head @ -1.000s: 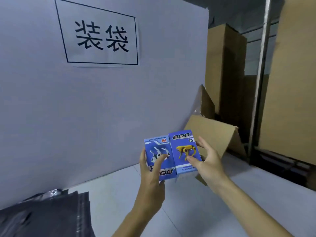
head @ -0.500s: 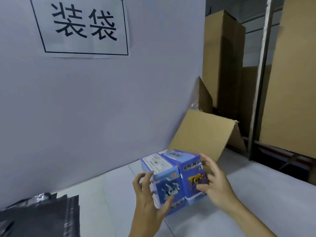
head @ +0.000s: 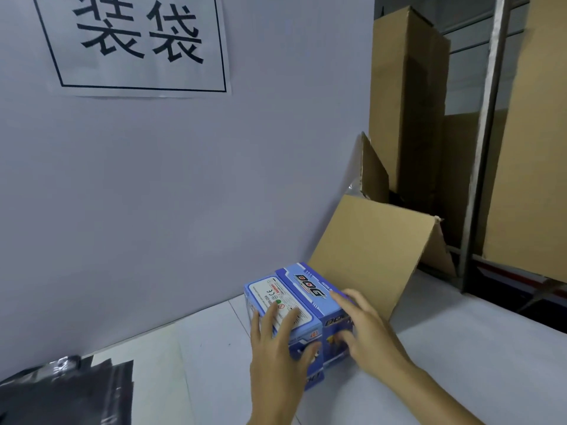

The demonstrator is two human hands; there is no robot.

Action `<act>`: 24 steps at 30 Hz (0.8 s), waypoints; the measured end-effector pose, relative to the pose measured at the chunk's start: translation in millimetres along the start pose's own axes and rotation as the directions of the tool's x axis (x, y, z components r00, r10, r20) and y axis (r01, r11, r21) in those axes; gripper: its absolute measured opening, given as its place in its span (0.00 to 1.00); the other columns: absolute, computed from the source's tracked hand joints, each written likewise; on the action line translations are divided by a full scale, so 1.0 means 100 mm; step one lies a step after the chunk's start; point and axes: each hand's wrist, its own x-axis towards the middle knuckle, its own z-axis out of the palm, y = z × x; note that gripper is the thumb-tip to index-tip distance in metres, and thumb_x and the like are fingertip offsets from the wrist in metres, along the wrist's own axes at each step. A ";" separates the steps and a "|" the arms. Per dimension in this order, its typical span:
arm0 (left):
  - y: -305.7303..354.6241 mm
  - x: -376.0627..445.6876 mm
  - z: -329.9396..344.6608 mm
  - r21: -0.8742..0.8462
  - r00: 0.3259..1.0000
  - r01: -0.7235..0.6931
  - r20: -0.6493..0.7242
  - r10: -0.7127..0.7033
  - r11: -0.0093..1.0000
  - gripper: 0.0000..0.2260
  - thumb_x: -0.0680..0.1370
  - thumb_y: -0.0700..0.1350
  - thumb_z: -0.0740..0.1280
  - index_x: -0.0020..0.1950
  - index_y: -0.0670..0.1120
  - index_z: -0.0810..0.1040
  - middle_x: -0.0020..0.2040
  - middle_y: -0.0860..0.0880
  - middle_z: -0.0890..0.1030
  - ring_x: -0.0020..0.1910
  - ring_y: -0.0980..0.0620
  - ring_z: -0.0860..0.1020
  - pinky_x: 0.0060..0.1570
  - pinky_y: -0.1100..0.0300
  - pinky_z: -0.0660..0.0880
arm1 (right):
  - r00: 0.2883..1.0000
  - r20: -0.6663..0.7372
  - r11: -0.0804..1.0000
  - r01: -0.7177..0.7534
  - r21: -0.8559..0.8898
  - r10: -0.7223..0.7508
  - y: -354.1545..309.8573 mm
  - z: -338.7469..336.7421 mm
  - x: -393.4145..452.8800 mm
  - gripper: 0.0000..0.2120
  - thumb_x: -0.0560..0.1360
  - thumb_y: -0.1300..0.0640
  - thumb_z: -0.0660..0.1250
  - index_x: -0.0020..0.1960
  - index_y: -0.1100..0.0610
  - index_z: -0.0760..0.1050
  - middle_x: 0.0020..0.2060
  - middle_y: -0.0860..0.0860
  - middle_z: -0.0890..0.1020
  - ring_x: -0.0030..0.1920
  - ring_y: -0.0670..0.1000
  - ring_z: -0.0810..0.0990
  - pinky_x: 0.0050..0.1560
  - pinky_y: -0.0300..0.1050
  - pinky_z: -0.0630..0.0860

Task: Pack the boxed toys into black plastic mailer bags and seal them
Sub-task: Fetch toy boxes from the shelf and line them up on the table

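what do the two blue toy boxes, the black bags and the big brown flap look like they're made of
Blue toy boxes: apparently thin printed card with a slight sheen; crisp folded edges, colour graphics. Both hands, left hand and right hand, hold them.
Black bags: likely glossy plastic film; soft wrinkles catching light.
Brown flap: matte plain cardboard, probably corrugated; stiff flat panel with creased fold.

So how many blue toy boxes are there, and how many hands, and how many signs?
Blue toy boxes: 2, the left box and the right box
Hands: 2, the left hand and the right hand
Paper sign: 1
Total: 5
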 end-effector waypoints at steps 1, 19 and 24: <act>-0.07 0.08 0.02 0.020 1.000 0.006 0.006 -0.006 1.000 0.28 0.74 0.53 0.75 0.72 0.56 0.70 0.78 0.55 0.59 0.80 0.50 0.50 0.68 0.54 0.69 | 1.000 0.007 1.000 0.000 -0.019 0.000 -0.03 0.01 0.10 0.30 0.77 0.67 0.64 0.75 0.46 0.65 0.62 0.32 0.63 0.56 0.38 0.72 0.52 0.34 0.74; -0.41 0.63 0.04 0.136 0.999 0.021 -0.031 -0.016 0.991 0.30 0.73 0.53 0.75 0.72 0.50 0.70 0.77 0.46 0.63 0.76 0.44 0.62 0.67 0.43 0.70 | 0.989 0.136 0.858 0.026 -0.512 0.052 -0.03 0.27 0.64 0.43 0.80 0.46 0.64 0.80 0.49 0.37 0.79 0.52 0.50 0.71 0.59 0.65 0.65 0.54 0.70; -0.16 0.25 -0.20 -0.050 0.974 -0.152 -0.176 0.141 0.987 0.10 0.75 0.38 0.68 0.56 0.42 0.78 0.57 0.41 0.79 0.56 0.46 0.76 0.56 0.55 0.72 | 0.998 0.053 0.908 0.011 -0.420 0.013 -0.26 -0.12 0.20 0.31 0.81 0.52 0.60 0.80 0.50 0.49 0.75 0.55 0.62 0.70 0.60 0.67 0.66 0.54 0.68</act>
